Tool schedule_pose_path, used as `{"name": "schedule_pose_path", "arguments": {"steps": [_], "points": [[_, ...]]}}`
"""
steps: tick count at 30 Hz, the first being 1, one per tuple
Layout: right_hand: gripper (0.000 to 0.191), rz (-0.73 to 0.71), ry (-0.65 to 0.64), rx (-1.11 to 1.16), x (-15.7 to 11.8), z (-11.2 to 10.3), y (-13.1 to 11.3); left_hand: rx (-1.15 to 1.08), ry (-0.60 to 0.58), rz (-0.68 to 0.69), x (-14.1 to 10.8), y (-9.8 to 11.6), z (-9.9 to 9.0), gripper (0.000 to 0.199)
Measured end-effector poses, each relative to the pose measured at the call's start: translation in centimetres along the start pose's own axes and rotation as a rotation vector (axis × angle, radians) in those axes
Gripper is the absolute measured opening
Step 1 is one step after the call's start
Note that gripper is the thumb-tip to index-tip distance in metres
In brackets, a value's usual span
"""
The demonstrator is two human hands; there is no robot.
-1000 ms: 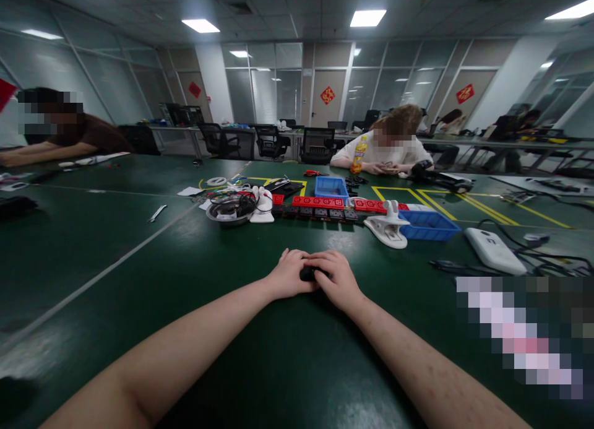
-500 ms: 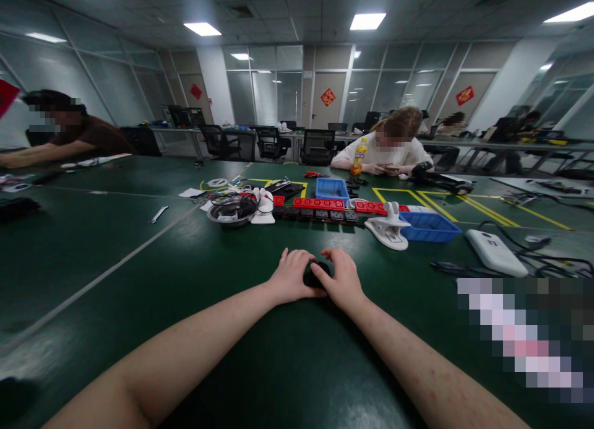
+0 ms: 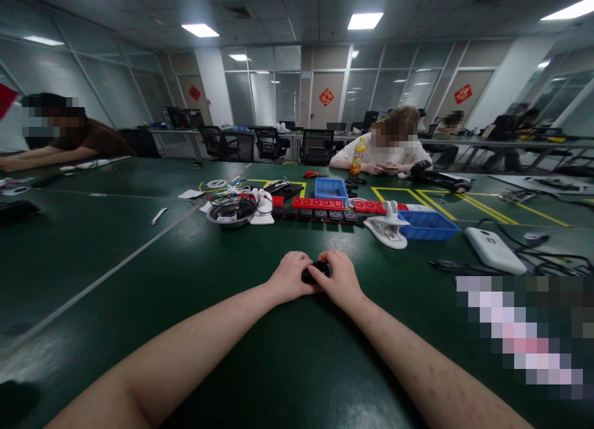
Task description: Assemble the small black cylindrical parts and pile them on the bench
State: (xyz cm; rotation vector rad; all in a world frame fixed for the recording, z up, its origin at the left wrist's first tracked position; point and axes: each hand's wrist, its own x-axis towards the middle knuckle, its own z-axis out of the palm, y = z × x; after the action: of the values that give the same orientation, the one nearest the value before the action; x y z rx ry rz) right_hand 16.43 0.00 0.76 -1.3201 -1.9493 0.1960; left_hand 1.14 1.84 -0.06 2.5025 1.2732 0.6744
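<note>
A small black rounded object (image 3: 315,272) rests at the middle of the green table (image 3: 223,367), between my two hands. My left hand (image 3: 291,278) curls round its left side, with the thumb at the near side. From the right, my right hand (image 3: 341,280) wraps round it, the thumb lying across its front. Fingers cover much of the object, so its exact shape is hard to make out.
Beyond my hands lie a metal bowl (image 3: 232,221) with cables, a red strip (image 3: 320,203), a white clamp (image 3: 387,228) and a blue bin (image 3: 429,226). A white power unit (image 3: 495,249) lies right. A person (image 3: 394,138) sits across the table.
The fingers of both hands have drawn in slightly round the black object, which now looks a little lower and flatter. The camera view has shifted slightly.
</note>
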Motion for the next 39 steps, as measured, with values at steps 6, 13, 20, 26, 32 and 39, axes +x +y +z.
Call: {"name": "schedule_pose_path", "arguments": {"steps": [6, 13, 20, 26, 32, 39], "points": [[0.008, -0.069, -0.041, 0.076, -0.02, -0.14, 0.13, -0.039, -0.036, 0.047, 0.06, 0.12, -0.37, 0.037], [0.024, -0.177, -0.095, 0.182, -0.09, -0.34, 0.12, -0.076, -0.091, 0.05, 0.29, -0.14, -0.45, 0.042], [0.03, -0.208, -0.094, 0.227, -0.05, -0.52, 0.15, -0.068, -0.122, 0.058, 0.31, 0.04, -0.69, 0.038], [0.02, -0.184, -0.056, 0.173, -0.37, -0.65, -0.43, -0.041, -0.116, 0.045, 0.07, -0.01, -0.41, 0.053], [0.02, -0.092, -0.029, 0.068, -0.36, -0.15, -0.46, 0.018, -0.06, 0.007, -0.24, 0.28, 0.02, 0.059], [0.015, -0.044, -0.033, 0.033, -0.2, 0.02, -0.28, 0.041, -0.054, 0.005, -0.04, 0.23, -0.09, 0.036]]}}
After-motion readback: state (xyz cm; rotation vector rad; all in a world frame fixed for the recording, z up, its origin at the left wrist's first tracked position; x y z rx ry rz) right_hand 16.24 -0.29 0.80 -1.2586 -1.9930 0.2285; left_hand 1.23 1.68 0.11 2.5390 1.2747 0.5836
